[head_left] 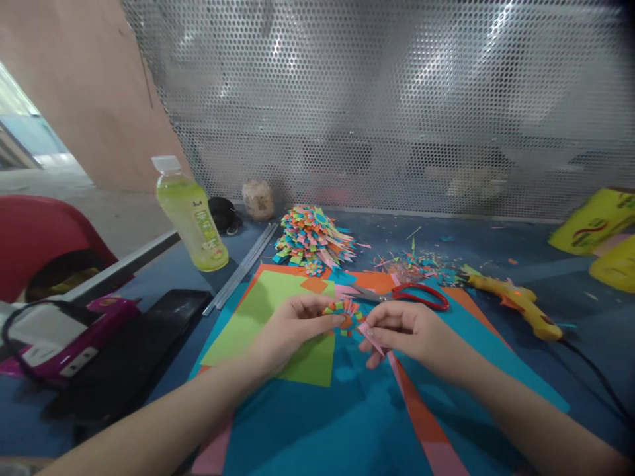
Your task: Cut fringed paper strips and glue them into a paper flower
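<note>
Between thumb and fingers, my left hand (302,326) pinches a small paper flower (350,318) with orange, green, pink and blue petals. My right hand (404,334) is closed on a narrow pink paper strip (374,338), its upper end close to the flower's right edge. I cannot tell whether strip and flower touch. Below both hands lie coloured paper sheets, with a lime green sheet (270,314) on the left over a blue sheet (317,423). Red-handled scissors (421,295) rest just beyond my right hand, blades pointing left.
A heap of fringed paper pieces (312,238) stands behind the sheets, with paper scraps (421,264) to its right. A yellow glue gun (520,305) lies on the right. At left are a drink bottle (191,215), clear glue sticks (243,268) and a magenta power strip (94,337). Perforated metal (347,99) closes the back.
</note>
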Motion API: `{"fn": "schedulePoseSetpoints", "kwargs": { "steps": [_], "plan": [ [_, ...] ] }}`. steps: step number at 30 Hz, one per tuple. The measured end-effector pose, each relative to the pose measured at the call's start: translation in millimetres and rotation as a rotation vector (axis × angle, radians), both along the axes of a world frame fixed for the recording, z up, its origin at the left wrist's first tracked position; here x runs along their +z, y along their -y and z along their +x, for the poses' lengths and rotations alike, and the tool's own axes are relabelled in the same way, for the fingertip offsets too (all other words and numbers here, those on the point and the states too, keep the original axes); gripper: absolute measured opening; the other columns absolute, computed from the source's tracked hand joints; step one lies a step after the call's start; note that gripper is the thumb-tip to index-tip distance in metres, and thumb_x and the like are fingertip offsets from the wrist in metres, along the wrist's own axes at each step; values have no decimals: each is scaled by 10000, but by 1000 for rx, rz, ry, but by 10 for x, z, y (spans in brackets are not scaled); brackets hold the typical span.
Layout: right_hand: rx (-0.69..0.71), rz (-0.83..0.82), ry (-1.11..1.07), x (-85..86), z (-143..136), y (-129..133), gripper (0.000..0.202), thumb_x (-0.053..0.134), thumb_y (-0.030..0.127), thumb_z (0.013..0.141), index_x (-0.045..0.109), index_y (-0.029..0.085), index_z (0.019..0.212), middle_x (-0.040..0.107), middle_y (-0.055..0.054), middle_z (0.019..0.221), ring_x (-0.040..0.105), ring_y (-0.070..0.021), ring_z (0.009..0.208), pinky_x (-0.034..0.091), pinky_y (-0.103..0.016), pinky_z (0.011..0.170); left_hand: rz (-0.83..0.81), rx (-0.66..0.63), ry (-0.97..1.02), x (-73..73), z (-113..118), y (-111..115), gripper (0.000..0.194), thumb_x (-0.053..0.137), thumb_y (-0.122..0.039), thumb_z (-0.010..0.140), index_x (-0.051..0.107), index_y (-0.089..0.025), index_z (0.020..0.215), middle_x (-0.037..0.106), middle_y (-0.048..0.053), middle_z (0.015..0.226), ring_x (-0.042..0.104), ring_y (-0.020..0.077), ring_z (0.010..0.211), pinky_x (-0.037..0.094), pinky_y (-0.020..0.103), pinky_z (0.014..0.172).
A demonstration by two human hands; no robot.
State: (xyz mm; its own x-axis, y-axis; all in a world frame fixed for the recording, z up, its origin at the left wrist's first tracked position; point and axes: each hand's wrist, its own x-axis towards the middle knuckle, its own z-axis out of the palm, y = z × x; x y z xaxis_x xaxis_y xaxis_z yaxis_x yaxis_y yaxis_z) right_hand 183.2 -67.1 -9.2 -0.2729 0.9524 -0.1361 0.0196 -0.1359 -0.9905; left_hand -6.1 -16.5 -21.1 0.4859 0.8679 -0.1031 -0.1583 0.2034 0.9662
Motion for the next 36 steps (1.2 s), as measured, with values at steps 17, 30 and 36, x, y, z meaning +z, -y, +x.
{"fn": "schedulePoseSetpoints", "kwargs": {
  "steps": [17,30,36],
  "plan": [
    [-19,151,35,35,46,-4,157,639,307,749,589,164,705,643,7,657,534,-63,541,434,-181,526,101,55,-34,-2,33,-15,241,749,-227,621,580,-166,782,638,-41,655,561,72,555,406,173,504],
    [-35,66,5,-19,28,-24,250,676,385,687,557,169,731,642,3,659,614,-109,564,494,-234,558,-115,71,134,97,60,48,324,802,-211,553,560,-149,759,650,-34,601,616,98,550,540,216,554],
    [-14,-34,16,-76,19,-34,324,701,432,657,531,170,744,681,-10,641,643,-126,508,507,-246,539,-101,65,133,109,34,62,293,777,-226,600,575,-155,801,682,-20,682,650,117,607,541,210,544]
  ]
}}
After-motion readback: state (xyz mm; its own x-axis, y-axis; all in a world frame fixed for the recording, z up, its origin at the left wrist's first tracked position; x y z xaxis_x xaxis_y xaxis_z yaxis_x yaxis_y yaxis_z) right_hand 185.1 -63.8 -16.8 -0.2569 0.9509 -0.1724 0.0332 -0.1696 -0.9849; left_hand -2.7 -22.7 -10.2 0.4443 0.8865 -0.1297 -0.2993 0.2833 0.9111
